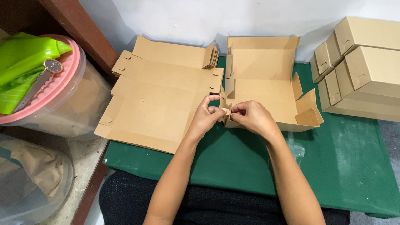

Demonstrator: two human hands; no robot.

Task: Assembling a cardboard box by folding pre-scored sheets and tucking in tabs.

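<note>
A half-folded brown cardboard box (pixel 266 79) lies open on the green mat (pixel 333 162), its lid flap standing up at the back. My left hand (pixel 207 114) and my right hand (pixel 250 116) meet at the box's near left corner, both pinching a small side flap there. The right side wall of the box stands folded up. To the left lies a stack of flat, unfolded cardboard blanks (pixel 158 91).
Several finished closed boxes (pixel 362 66) are stacked at the right by the white wall. At the left, a clear tub with a pink lid (pixel 62 83) carries a green bottle (pixel 25 54) and a wristwatch (pixel 46 71). A wooden post (pixel 83 29) rises behind it.
</note>
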